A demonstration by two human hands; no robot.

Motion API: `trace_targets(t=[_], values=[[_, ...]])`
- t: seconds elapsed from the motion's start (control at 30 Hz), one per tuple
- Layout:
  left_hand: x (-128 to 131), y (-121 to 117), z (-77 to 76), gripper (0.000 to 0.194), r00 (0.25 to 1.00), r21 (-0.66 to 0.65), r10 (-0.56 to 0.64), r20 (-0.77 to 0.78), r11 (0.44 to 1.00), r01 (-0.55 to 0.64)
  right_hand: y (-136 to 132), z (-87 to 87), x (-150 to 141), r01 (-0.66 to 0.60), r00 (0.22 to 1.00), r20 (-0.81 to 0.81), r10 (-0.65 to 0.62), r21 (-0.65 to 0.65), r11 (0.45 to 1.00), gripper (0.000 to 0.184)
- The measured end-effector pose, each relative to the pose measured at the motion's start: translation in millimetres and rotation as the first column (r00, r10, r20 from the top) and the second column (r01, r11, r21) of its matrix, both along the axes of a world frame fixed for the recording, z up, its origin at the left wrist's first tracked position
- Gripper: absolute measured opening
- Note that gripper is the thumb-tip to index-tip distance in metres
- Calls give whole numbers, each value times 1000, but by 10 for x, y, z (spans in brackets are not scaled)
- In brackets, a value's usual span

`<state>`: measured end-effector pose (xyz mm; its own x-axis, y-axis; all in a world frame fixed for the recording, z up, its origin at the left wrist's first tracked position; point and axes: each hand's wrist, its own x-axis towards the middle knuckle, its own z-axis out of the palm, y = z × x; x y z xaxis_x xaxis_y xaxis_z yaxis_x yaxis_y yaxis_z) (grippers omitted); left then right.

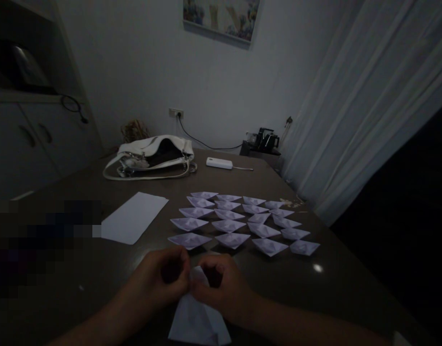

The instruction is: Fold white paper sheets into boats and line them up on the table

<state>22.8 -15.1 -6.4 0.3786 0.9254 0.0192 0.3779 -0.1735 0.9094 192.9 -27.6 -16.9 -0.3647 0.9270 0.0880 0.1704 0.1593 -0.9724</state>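
Note:
A partly folded sheet of white paper (197, 319) is near the front of the table, its wide end toward me and its narrow tip pointing away. My left hand (166, 274) pinches it near the tip from the left, thumb and index finger together. From the right, my right hand (224, 286) grips the same tip, thumb against bent fingers. The fingers cover part of the upper folds. Just beyond my hands stand several folded paper boats (232, 240) in rows.
A stack of white paper (134, 218) lies to the left on the dark table (336, 298). Farther back are a white handbag (156, 156) and a white power bank (219, 163) with a short cable. A kettle set (266, 139) stands beyond, beside a sheer curtain (336, 105).

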Motion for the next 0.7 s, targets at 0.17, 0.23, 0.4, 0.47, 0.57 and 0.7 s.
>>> trace_targets(t=[0.17,0.23,0.4,0.47,0.57,0.7], values=[[-3,-17,22,14,999,58,5,-36,998,-3,5,-47,0,1,999,-53,-3,-45,999,21],[2,-6,48,20,999,35,4,-32,999,-3,12,-78,-2,0,994,-110,-9,-79,997,21],[8,13,59,26,999,38,-25,-23,999,25,17,-93,-12,6,989,-148,-25,-124,992,25],[5,7,47,25,999,35,-27,-27,999,28,16,-79,-16,4,990,-142,-21,-122,992,28],[0,-4,32,24,1000,44,-24,-16,999,24,19,-59,-18,-14,990,-143,-4,-124,992,32],[-5,-3,24,25,999,48,-22,28,999,20,33,-72,-11,28,986,-157,-57,-183,983,34]])
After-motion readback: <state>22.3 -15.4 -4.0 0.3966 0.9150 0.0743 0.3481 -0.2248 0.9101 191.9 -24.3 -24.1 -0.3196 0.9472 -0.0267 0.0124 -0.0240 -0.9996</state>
